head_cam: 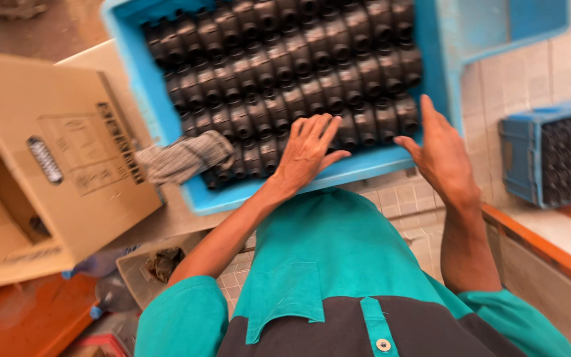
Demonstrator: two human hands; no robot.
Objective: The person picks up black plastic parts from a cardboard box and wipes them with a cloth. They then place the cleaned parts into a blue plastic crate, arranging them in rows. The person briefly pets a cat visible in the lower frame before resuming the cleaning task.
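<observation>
A blue plastic crate point(371, 165) sits in front of me, packed with rows of black plastic fittings point(285, 66). My left hand point(306, 151) lies flat on the fittings near the crate's front edge, fingers spread and holding nothing. My right hand point(439, 152) rests open against the crate's front right corner, thumb up along its wall. A grey striped cloth point(185, 157) hangs over the crate's front left rim.
An open cardboard box point(67, 172) lies tipped at the left. A second blue crate point(550, 155) of black parts stands at the right on the tiled floor. A small tray with debris point(150, 268) sits low at the left, beside an orange surface point(28, 317).
</observation>
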